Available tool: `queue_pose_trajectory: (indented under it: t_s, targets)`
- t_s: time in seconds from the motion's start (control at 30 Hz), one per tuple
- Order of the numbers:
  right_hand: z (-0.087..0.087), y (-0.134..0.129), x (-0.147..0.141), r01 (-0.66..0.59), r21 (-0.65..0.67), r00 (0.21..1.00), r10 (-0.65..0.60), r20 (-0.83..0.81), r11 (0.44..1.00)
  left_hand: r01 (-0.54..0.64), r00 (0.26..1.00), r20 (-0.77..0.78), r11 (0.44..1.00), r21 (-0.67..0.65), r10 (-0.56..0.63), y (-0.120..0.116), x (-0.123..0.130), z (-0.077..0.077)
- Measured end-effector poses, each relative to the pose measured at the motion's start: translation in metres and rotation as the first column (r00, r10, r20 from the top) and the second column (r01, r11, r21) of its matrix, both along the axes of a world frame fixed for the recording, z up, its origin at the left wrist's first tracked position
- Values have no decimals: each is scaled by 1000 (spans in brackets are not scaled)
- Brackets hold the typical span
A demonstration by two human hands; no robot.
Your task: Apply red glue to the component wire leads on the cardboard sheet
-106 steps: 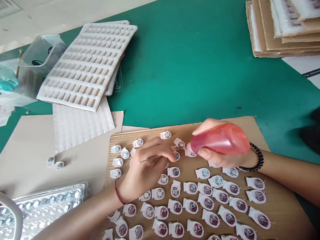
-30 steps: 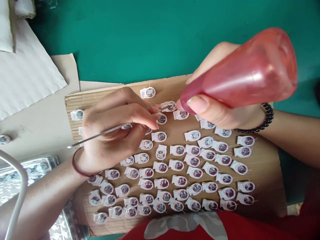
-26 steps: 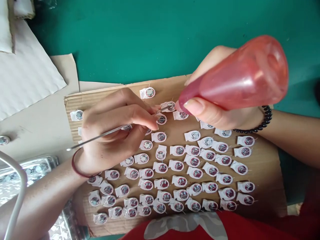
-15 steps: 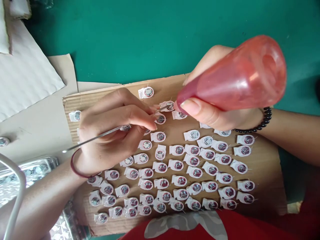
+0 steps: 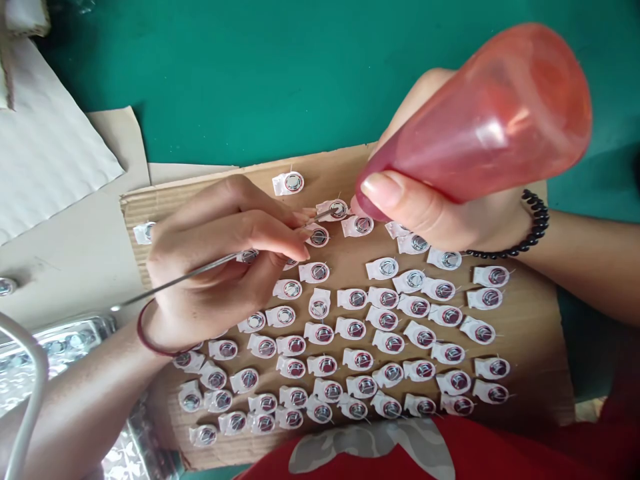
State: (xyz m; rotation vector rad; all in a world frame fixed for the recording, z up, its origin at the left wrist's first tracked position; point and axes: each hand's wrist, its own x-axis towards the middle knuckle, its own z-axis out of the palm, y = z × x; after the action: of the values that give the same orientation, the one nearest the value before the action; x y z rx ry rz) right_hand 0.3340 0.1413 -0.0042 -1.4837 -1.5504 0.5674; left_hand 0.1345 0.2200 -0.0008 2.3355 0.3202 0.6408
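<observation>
My left hand point(image 5: 220, 247), with a thin red band at the wrist, pinches a thin metal pick point(image 5: 185, 277). The pick's tip touches or hovers over a small round metallic part on a white tab point(image 5: 337, 209) on the cardboard; I cannot tell which. My right hand point(image 5: 425, 207), wearing a black bead bracelet, is wrapped round a translucent red squeeze bottle point(image 5: 490, 127). That bottle is tilted nozzle-down, its nozzle just right of the pick's tip. Another tabbed part point(image 5: 359, 225) lies below the nozzle, and one more point(image 5: 318, 235) sits by my left fingertips.
Rows of similar tabbed parts point(image 5: 353, 329) cover the cardboard sheet point(image 5: 530, 333). It rests on a green tabletop point(image 5: 250, 80). White sheets point(image 5: 55, 147) are at the left, above a clear plastic tray point(image 5: 60, 347) and a white curved tube point(image 5: 35, 380).
My right hand has lifted the bottle slightly up and to the right, off the part under the pick. My left hand keeps the pick's tip at the same part.
</observation>
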Motion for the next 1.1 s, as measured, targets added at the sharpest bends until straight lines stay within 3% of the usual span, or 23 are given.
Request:
queue_pose_trajectory:
  t_s: [0.3, 0.47, 0.57, 0.87, 1.1]
  targets:
    - [4, 1, 3, 39, -58, 993, -32, 110, 998, 5, 1000, 0, 1000, -13, -5, 1, 2, 2]
    - [2, 2, 4, 26, -16, 980, -22, 200, 1000, -40, 999, -25, 999, -7, 40, -1, 4, 4]
    - [-2, 2, 4, 40, 81, 984, -54, 171, 996, -48, 999, -23, 999, 7, 49, -2, 5, 3]
    - [0, 3, 5, 47, 20, 980, -50, 192, 999, -32, 999, -5, 999, -12, 32, -1, 3, 2]
    - [-3, 4, 3, 59, 82, 984, -72, 164, 995, -44, 999, -15, 999, -13, 44, -1, 2, 3]
